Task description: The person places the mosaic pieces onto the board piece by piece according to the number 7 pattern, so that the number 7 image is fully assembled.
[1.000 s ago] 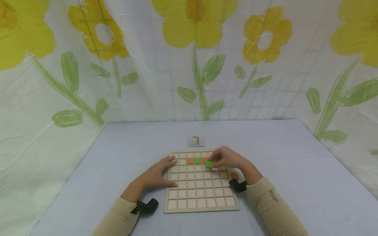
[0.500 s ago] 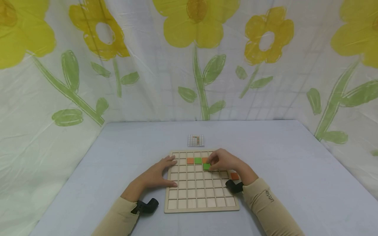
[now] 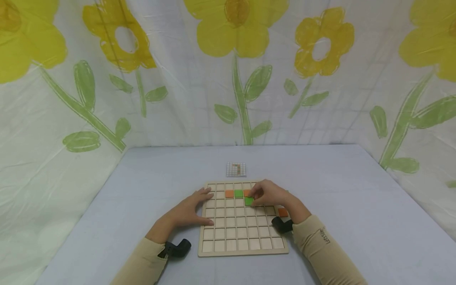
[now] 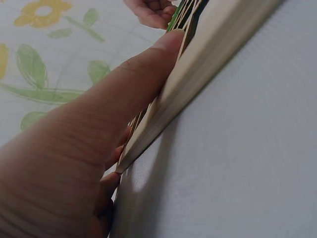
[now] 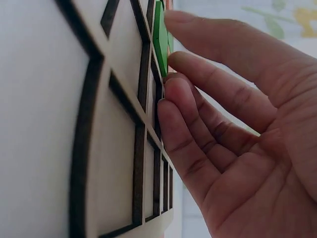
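Note:
A wooden grid board (image 3: 242, 233) lies on the table, with an orange tile (image 3: 229, 194) and a green tile (image 3: 238, 193) in one of its upper rows. A second orange tile (image 3: 247, 192) beside them is partly covered by my right hand (image 3: 270, 194). Just below that one, my right thumb and forefinger pinch another green tile (image 3: 249, 201) at its right side, over a cell; the right wrist view shows this green tile (image 5: 160, 39) slightly proud of the grid. My left hand (image 3: 187, 209) rests on the board's left edge, its fingers and thumb (image 4: 148, 64) extended and spread.
A small card with a printed grid pattern (image 3: 236, 169) lies beyond the board. One loose orange tile (image 3: 283, 212) is at the board's right edge, near the right wrist camera (image 3: 282, 225). A flower-patterned curtain (image 3: 178, 99) hangs behind the table.
My right hand has moved slightly left and down, bringing the green tile to the cell under the orange one. Over the last half second it barely moves. The left hand stays still.

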Demonstrator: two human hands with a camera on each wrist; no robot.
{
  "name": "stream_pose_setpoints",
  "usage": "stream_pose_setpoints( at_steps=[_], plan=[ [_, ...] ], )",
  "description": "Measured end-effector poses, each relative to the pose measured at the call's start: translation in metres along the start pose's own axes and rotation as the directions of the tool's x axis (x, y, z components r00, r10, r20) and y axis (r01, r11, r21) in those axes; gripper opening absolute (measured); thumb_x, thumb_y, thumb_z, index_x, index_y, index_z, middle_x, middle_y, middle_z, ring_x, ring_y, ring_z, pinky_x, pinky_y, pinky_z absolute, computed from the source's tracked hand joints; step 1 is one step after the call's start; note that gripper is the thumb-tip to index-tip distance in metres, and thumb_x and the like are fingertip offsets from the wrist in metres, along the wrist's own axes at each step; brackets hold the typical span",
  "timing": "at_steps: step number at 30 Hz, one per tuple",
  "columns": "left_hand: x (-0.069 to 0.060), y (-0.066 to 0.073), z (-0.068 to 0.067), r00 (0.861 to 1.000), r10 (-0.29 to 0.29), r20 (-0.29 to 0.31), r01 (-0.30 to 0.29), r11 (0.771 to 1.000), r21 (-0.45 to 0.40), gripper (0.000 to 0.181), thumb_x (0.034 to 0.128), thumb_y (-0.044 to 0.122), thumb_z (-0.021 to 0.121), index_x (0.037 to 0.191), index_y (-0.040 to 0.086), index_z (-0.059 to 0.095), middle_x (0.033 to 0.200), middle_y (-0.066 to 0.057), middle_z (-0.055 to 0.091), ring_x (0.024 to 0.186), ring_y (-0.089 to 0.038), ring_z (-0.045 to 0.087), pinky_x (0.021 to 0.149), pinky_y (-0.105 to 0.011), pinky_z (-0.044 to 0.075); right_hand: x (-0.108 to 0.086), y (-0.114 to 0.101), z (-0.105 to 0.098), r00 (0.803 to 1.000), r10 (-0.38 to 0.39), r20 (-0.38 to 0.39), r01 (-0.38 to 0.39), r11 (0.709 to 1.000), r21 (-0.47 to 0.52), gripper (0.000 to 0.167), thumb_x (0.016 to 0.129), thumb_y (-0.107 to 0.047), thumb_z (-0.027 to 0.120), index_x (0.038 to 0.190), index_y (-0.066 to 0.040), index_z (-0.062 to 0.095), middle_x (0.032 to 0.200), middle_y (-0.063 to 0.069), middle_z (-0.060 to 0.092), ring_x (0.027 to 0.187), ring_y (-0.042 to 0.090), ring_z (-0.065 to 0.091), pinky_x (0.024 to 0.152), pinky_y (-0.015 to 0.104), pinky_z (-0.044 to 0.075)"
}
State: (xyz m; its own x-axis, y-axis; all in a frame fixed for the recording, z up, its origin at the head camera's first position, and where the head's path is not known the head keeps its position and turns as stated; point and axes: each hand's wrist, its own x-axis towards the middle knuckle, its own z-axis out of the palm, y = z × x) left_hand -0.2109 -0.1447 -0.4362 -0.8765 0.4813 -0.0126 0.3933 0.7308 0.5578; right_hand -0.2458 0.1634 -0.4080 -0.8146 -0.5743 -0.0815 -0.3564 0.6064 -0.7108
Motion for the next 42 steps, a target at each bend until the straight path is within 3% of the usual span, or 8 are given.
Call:
stream_pose_setpoints(
  at_steps=[9, 15, 42],
  plan=[
    [0.001, 0.000, -0.001, 1.000, 0.006, 0.009, -0.005, 1.000, -0.015, 0.094, 0.0640, 0.059, 0.076, 0.140, 0.016, 0.043, 0.154, 0.002, 0.026, 0.145, -0.026, 0.016, 0.117, -0.049, 0.019, -0.003, -0.001, -0.007, 1.000, -0.017, 0.007, 0.017, 1.000, -0.011, 0.024, 0.078, -0.018, 0.076, 0.099, -0.007, 0.071, 0.094, 0.005, 0.067, 0.082, 0.010, 0.061, 0.071, 0.023, 0.054],
    [0.002, 0.002, -0.001, 1.000, -0.002, 0.018, 0.003, 1.000, -0.015, 0.094, 0.0634, 0.059, 0.076, 0.141, 0.017, 0.042, 0.155, 0.003, 0.025, 0.145, -0.025, 0.015, 0.117, -0.049, 0.019, -0.012, 0.004, -0.013, 1.000, 0.011, -0.014, -0.011, 1.000, 0.006, 0.027, 0.078, -0.020, 0.075, 0.100, -0.006, 0.070, 0.096, 0.005, 0.067, 0.084, 0.012, 0.062, 0.075, 0.026, 0.055],
    [-0.001, 0.000, -0.001, 1.000, 0.009, 0.014, -0.009, 1.000, -0.028, 0.093, 0.0644, 0.057, 0.076, 0.140, 0.015, 0.043, 0.154, -0.001, 0.026, 0.145, -0.028, 0.016, 0.116, -0.050, 0.020, -0.060, 0.026, -0.030, 0.998, 0.048, -0.039, -0.049, 0.998, -0.029, 0.027, 0.078, -0.015, 0.074, 0.101, -0.002, 0.069, 0.088, 0.003, 0.064, 0.076, 0.010, 0.056, 0.065, 0.020, 0.049]
  ],
)
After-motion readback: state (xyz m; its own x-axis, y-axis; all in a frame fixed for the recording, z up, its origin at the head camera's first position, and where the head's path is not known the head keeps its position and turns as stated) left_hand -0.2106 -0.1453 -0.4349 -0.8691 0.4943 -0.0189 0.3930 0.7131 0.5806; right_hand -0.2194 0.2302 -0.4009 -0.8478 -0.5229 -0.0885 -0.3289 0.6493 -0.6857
